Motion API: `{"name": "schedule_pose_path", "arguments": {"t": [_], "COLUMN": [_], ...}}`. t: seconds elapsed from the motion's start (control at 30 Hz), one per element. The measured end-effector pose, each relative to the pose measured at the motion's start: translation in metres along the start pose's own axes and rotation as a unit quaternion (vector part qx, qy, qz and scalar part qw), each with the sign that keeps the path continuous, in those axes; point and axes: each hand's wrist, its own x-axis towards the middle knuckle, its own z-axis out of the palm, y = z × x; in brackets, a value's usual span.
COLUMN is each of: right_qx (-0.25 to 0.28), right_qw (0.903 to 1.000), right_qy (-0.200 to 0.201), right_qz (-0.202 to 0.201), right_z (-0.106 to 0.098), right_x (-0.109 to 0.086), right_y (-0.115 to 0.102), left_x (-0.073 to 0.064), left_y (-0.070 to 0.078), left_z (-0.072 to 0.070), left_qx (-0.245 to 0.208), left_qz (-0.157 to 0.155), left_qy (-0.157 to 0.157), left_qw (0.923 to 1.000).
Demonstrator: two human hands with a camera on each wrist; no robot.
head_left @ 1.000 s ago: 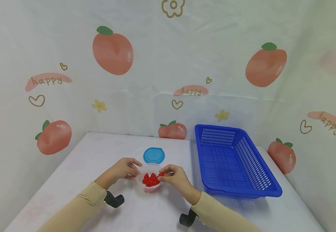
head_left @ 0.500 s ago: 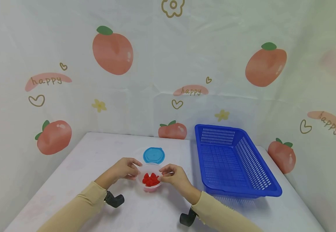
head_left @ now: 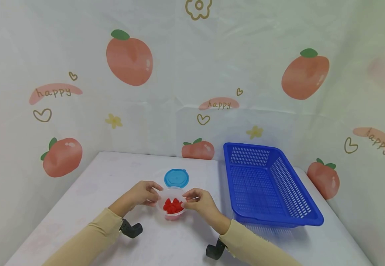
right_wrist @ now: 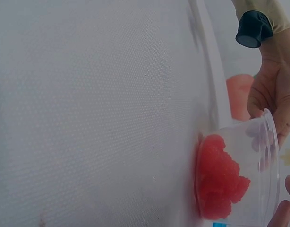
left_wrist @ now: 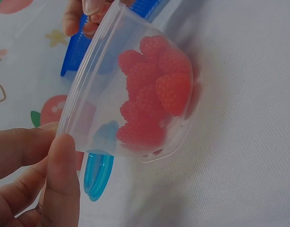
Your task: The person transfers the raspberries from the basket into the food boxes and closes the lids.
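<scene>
A clear plastic food container (left_wrist: 102, 90) stands on the white table with several red raspberries (head_left: 172, 207) inside; the left wrist view shows the raspberries through its wall. My left hand (head_left: 142, 193) pinches the container's rim on the left side, thumb outside in the left wrist view. At the right side of the opening is my right hand (head_left: 203, 202), fingers bent and slightly apart at the rim, with no raspberry visible between them. Its fingertips (right_wrist: 281, 213) show just above the rim in the right wrist view. Behind the container lies a round blue lid (head_left: 176, 178).
A large blue slotted basket (head_left: 262, 192) stands at the right of the table (head_left: 119, 170). A patterned cloth backdrop (head_left: 165, 66) rises behind and beside the table. Each wrist carries a black camera mount (head_left: 131, 229).
One second ago my right hand held a raspberry at the container's right rim; it has let go of it, and no raspberry shows there now. My left hand has stayed put.
</scene>
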Motion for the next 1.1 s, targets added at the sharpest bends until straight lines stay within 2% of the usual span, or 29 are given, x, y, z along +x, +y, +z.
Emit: {"name": "schedule_pose_path", "arguments": {"t": [0.13, 0.23, 0.9, 1.1], "right_qx": [-0.004, -0.004, -0.01, -0.007], "right_qw": [1.0, 1.0, 0.9999, 0.9999], "right_qy": [0.001, 0.001, -0.009, -0.012], "right_qz": [0.0, 0.001, 0.003, 0.001], "right_z": [0.0, 0.0, -0.004, -0.005], "right_x": [0.002, 0.008, 0.008, 0.007], "right_y": [0.002, 0.012, 0.009, 0.008], "left_x": [0.001, 0.001, -0.001, -0.003], "left_y": [-0.001, -0.001, 0.0, 0.0], "left_z": [0.0, 0.0, 0.0, 0.0], "left_qx": [0.0, -0.003, 0.001, 0.014], "left_qz": [0.0, -0.001, -0.004, -0.009], "left_qy": [0.0, -0.001, 0.002, 0.003], "left_qw": [1.0, 1.0, 1.0, 0.9999]}}
